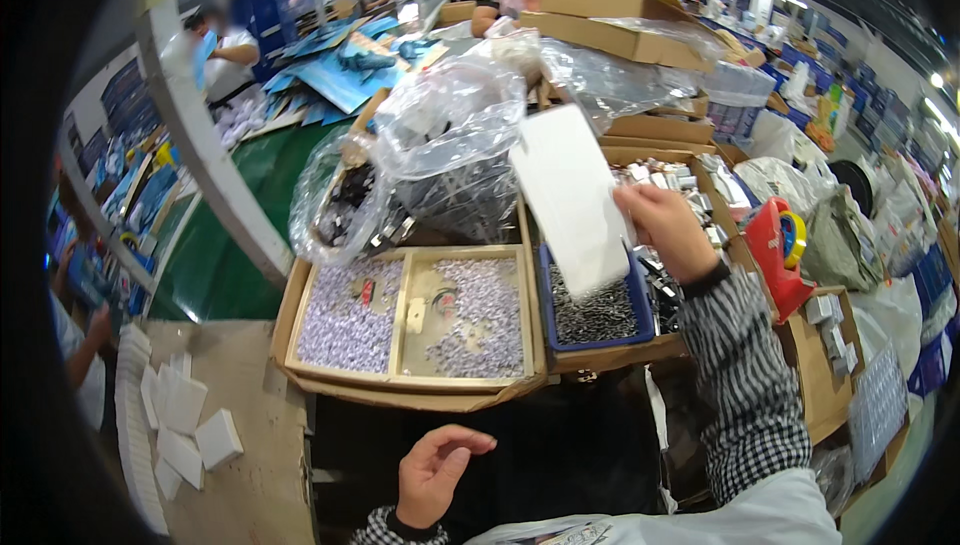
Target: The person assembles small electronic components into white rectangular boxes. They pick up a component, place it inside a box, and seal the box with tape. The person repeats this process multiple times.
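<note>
Between the thumb and fingers of my right hand (668, 228) is the right edge of a flat white rectangular box (570, 195), held tilted. It hangs over a blue tray (552, 330) of small dark metal parts. Lower down, near my body, my left hand (433, 470) has its fingers curved and the thumb apart, with nothing in it. Beyond that hand stands a wooden divided tray (408, 315), whose two compartments hold small pale lilac pieces. A small red piece (368, 291) lies in its left compartment.
Several small white boxes (220, 438) lie on brown cardboard (265, 485) at the left. Clear plastic bags (450, 125) of dark parts sit behind the wooden tray. A red tape dispenser (772, 255) stands at the right. Other people (228, 55) are at the far side.
</note>
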Action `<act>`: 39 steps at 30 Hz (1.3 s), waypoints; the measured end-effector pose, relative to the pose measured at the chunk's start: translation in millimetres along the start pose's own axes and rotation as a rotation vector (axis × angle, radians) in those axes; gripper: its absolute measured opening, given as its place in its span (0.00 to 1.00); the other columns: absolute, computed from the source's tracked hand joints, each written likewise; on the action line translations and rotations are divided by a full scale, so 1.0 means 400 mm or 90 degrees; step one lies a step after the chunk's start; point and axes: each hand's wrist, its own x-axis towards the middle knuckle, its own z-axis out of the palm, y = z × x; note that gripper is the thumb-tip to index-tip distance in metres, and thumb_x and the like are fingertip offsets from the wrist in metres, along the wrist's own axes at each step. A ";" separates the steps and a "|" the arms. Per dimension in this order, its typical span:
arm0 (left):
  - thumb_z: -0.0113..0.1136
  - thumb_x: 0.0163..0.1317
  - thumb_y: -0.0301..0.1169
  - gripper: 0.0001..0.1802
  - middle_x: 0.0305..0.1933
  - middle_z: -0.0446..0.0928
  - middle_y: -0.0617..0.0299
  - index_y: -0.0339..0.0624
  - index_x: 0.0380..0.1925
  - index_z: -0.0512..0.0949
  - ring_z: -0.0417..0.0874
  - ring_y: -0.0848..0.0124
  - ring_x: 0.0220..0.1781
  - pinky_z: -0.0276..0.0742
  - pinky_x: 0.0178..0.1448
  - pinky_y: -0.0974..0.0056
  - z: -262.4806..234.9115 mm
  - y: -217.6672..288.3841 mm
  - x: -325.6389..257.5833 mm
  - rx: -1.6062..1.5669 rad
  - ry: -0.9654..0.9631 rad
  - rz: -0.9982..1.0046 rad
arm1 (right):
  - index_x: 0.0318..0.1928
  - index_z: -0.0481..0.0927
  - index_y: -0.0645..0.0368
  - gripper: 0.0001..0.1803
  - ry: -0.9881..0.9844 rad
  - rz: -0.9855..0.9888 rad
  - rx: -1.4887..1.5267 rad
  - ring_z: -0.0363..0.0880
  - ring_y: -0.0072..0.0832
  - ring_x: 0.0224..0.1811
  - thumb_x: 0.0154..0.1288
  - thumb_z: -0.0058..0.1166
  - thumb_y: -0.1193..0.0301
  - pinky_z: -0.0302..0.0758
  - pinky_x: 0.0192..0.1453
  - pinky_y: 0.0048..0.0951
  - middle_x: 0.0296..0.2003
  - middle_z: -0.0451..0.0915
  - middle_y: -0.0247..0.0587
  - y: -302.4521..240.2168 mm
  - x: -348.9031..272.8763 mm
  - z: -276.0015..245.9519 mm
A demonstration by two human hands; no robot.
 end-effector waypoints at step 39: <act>0.75 0.37 0.39 0.42 0.42 0.72 0.52 0.41 0.52 0.64 0.78 0.55 0.44 0.76 0.44 0.56 0.115 -0.037 -0.016 0.634 0.095 0.088 | 0.63 0.66 0.65 0.29 -0.321 0.122 0.125 0.77 0.24 0.52 0.61 0.59 0.78 0.75 0.57 0.26 0.49 0.79 0.43 0.157 -0.493 0.215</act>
